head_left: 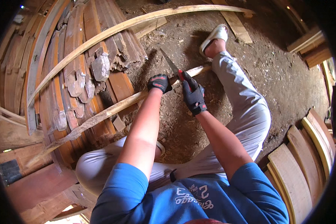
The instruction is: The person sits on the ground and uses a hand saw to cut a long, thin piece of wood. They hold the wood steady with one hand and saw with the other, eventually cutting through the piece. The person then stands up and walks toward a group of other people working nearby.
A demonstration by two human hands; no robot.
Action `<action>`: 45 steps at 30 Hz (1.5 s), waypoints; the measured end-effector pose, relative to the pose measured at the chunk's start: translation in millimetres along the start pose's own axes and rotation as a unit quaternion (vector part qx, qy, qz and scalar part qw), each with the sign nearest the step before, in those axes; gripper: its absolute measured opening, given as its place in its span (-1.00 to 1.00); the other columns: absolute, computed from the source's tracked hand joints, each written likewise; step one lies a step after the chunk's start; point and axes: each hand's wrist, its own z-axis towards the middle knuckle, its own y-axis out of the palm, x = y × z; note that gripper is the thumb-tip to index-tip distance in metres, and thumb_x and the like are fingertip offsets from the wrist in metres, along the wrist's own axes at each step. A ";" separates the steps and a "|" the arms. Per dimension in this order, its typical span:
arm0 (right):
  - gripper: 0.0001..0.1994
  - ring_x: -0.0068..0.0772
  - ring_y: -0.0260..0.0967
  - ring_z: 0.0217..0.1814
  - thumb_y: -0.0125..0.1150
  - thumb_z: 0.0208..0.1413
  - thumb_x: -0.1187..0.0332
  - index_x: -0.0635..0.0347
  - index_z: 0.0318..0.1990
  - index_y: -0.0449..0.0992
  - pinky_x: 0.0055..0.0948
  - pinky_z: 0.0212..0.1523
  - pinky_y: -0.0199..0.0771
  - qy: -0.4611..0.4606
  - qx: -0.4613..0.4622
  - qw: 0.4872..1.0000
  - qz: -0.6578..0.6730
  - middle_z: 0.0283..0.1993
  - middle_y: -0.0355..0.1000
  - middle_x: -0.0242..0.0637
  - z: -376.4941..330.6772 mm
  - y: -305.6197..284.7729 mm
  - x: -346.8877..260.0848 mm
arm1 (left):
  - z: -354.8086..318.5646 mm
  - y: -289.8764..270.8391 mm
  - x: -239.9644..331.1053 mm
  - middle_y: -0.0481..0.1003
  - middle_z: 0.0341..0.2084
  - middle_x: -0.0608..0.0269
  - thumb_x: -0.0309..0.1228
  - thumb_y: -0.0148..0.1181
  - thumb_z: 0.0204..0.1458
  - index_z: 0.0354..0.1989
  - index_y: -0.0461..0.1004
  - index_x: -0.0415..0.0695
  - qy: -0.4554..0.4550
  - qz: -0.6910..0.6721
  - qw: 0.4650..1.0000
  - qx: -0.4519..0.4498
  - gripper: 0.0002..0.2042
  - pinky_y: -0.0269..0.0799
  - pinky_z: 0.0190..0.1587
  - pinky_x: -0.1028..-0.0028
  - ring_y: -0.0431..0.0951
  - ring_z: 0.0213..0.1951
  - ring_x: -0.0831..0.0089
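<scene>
My left hand (159,83), in a black glove with red marks, is closed round a long, thin wooden pole (112,109). The pole slants from the lower left up to my outstretched foot. Just right of it, my gloved right hand (193,94) grips the red handle of a hand saw (169,61). Its narrow metal blade points away and to the left, crossing the pole close beside my left hand. Whether the teeth touch the wood cannot be made out.
Stacked old boards (76,48) with rotten, broken ends fill the left side. A long bent wooden strip (134,21) arches over them. More planks (293,175) lie at the lower right. Wood chips litter the dirt floor (246,67) around my legs.
</scene>
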 end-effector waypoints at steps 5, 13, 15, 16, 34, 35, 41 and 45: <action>-0.61 0.05 0.57 0.17 0.12 0.33 0.16 -0.03 0.23 0.61 -0.16 0.23 0.49 0.050 -0.046 0.996 -0.057 0.06 0.62 0.03 23.8 -12.5 4.3 | 7.8 -19.0 -2.2 0.71 -0.36 0.08 -0.05 0.38 -0.03 -0.24 0.75 -0.09 -0.010 -0.062 0.985 -0.163 -0.64 0.61 -0.12 0.24 0.73 -0.27 0.19; -0.62 0.07 0.60 0.10 0.12 0.33 0.15 -0.03 0.21 0.62 -0.13 0.15 0.53 0.049 -0.057 0.996 -0.038 -0.01 0.64 0.03 35.0 -3.2 15.4 | 0.6 -30.5 -11.7 0.69 -0.38 0.09 -0.05 0.33 0.06 -0.29 0.68 -0.05 0.024 -0.064 0.988 -0.137 -0.69 0.62 -0.19 0.21 0.73 -0.31 0.18; -0.62 0.05 0.60 0.11 0.11 0.34 0.16 -0.02 0.22 0.61 -0.13 0.16 0.53 0.037 -0.050 0.996 -0.062 0.00 0.63 0.03 34.3 -3.0 18.8 | -11.5 -10.1 -4.7 0.70 -0.26 0.03 0.00 0.23 0.07 -0.15 0.68 0.02 0.064 0.035 0.995 0.061 -0.64 0.61 -0.08 0.14 0.73 -0.17 0.08; -0.62 0.05 0.60 0.11 0.11 0.34 0.16 -0.01 0.22 0.61 -0.12 0.16 0.53 0.030 -0.046 0.996 -0.066 0.01 0.63 0.03 33.1 -1.4 14.9 | -14.5 -3.7 -4.2 0.67 -0.13 -0.03 -0.09 0.20 0.07 -0.07 0.62 0.01 0.073 0.008 0.995 0.064 -0.66 0.60 -0.02 0.05 0.69 -0.06 -0.03; -0.61 -0.19 0.50 0.32 0.08 0.40 0.28 0.23 0.27 0.54 -0.29 0.36 0.38 0.019 -0.111 0.991 -0.076 0.24 0.57 -0.09 -25.3 -63.6 -12.2 | -43.9 18.3 5.4 0.67 -0.10 0.00 0.04 0.30 -0.02 -0.06 0.67 -0.01 0.031 -0.032 0.998 0.033 -0.55 0.59 0.05 0.10 0.68 -0.03 0.02; -0.61 -0.20 0.49 0.33 0.07 0.40 0.28 0.23 0.27 0.54 -0.29 0.37 0.37 0.009 -0.122 0.987 -0.105 0.25 0.56 -0.10 -37.3 -72.4 -14.9 | -45.4 22.3 2.7 0.66 -0.08 0.01 0.03 0.30 -0.01 -0.05 0.66 0.00 0.029 -0.024 0.999 0.032 -0.54 0.59 0.06 0.10 0.67 -0.01 0.03; -0.56 -0.32 0.56 0.12 0.08 0.41 0.18 0.15 0.33 0.52 -0.36 0.22 0.45 0.166 -0.138 0.974 -0.076 0.18 0.59 -0.10 -117.6 -151.8 -89.2 | -43.2 20.8 4.4 0.63 0.01 0.05 0.01 0.30 -0.01 0.01 0.64 0.01 0.023 -0.022 0.999 -0.001 -0.53 0.56 0.12 0.08 0.65 0.05 0.06; -0.55 -0.48 0.53 -0.22 0.09 0.41 0.15 0.12 0.34 0.51 -0.46 -0.04 0.51 0.159 -0.148 0.970 -0.107 0.02 0.62 -0.18 -120.7 -159.2 -111.0 | -36.4 35.6 -1.8 0.68 -0.11 0.09 -0.09 0.28 -0.02 -0.13 0.70 0.00 0.009 -0.022 0.999 0.039 -0.65 0.60 0.01 0.17 0.70 -0.05 0.16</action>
